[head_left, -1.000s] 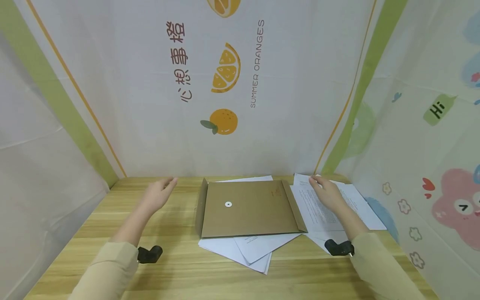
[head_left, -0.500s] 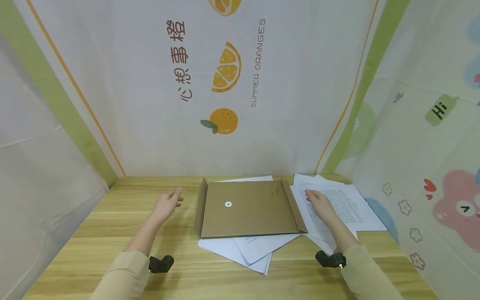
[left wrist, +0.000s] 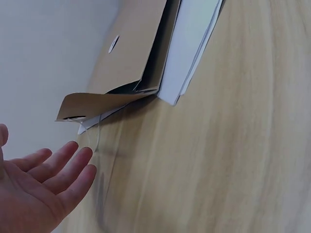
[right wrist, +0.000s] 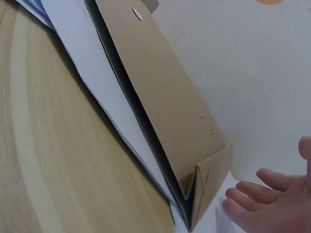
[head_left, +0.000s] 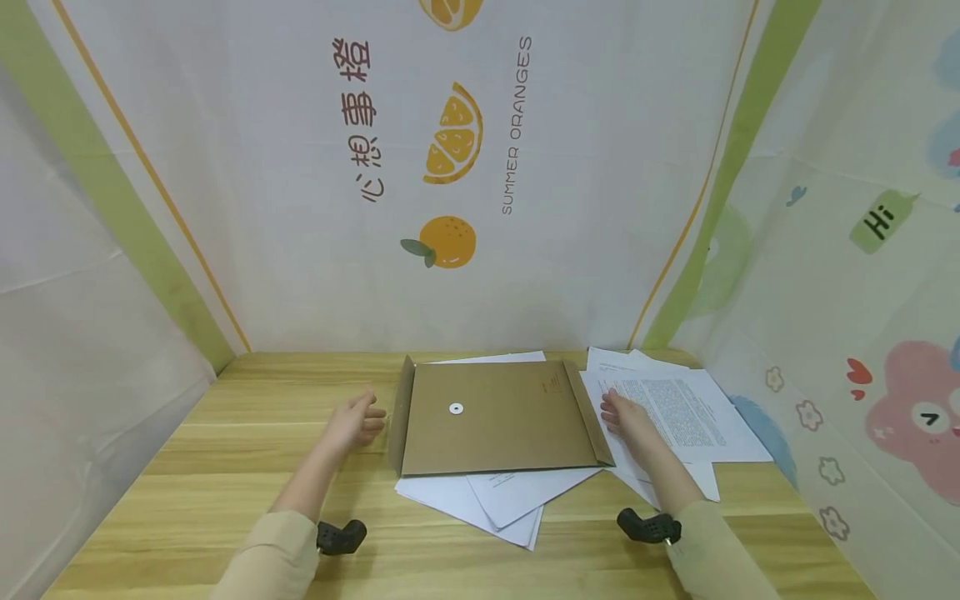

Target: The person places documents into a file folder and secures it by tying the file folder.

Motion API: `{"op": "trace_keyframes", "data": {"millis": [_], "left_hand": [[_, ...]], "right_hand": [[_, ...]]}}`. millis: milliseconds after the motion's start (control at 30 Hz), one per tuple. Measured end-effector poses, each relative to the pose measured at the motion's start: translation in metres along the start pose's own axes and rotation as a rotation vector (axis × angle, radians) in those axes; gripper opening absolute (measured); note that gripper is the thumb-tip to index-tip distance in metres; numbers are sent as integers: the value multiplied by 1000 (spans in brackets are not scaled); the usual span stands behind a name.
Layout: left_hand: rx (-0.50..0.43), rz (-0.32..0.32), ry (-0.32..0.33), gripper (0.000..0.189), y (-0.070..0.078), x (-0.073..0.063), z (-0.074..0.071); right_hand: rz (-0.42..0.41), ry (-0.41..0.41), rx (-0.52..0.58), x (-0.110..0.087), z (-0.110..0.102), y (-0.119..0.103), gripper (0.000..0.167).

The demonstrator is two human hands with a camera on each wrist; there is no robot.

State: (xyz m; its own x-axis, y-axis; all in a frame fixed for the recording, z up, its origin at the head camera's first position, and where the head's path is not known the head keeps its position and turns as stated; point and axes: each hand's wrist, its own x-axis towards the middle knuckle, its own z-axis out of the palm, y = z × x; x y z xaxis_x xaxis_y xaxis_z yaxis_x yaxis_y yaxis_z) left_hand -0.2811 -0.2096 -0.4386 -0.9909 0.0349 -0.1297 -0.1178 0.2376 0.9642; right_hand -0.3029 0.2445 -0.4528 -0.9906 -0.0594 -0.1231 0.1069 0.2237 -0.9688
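Observation:
A brown kraft document envelope (head_left: pixel 498 429) lies flat in the middle, with a white round button (head_left: pixel 456 408) on its face. Its flap (left wrist: pixel 92 106) stands raised on the left side, and a thin string (left wrist: pixel 99 131) dangles from it. My left hand (head_left: pixel 356 423) is just left of that flap, fingers extended and holding nothing. On the other side, my right hand (head_left: pixel 630 419) hovers beside the envelope's folded right end (right wrist: pixel 209 184), palm turned inward, also with nothing in it. Loose white papers (head_left: pixel 502 500) stick out from under the envelope.
More printed sheets (head_left: pixel 697 408) are spread on the right of the wooden table (head_left: pixel 225 492), partly behind my right forearm. A white cloth backdrop (head_left: pixel 585 250) with orange prints closes off the back, and more cloth hangs at both sides.
Both hands have moved inward and lower toward the envelope's two ends, the left going right and the right going left. Envelope and papers have stayed in place.

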Motion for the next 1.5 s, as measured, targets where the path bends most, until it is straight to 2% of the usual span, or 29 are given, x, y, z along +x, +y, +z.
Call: {"op": "trace_keyframes", "data": {"millis": [200, 333, 433, 600, 800, 1100, 1333, 1500], "left_hand": [[-82, -32, -24, 61, -4, 3, 6], [-109, 1, -51, 71, -6, 3, 6], [-143, -3, -79, 76, -7, 3, 8], [-252, -94, -106, 68, -8, 4, 13], [-315, -119, -119, 63, -4, 4, 16], [-325, -111, -121, 67, -6, 2, 15], [-305, -110, -125, 65, -9, 0, 11], [-282, -105, -126, 63, -12, 0, 9]], "right_hand": [[42, -19, 118, 0, 2, 4, 66], [53, -25, 169, 0, 4, 4, 67], [65, -21, 189, -1, 5, 3, 65], [88, -17, 212, -4, 6, 2, 66], [93, -30, 336, -4, 6, 1, 67], [110, -35, 429, -1, 8, 0, 68], [125, -1, 360, -1, 11, 4, 69], [118, -12, 345, -3, 12, 6, 66]]}}
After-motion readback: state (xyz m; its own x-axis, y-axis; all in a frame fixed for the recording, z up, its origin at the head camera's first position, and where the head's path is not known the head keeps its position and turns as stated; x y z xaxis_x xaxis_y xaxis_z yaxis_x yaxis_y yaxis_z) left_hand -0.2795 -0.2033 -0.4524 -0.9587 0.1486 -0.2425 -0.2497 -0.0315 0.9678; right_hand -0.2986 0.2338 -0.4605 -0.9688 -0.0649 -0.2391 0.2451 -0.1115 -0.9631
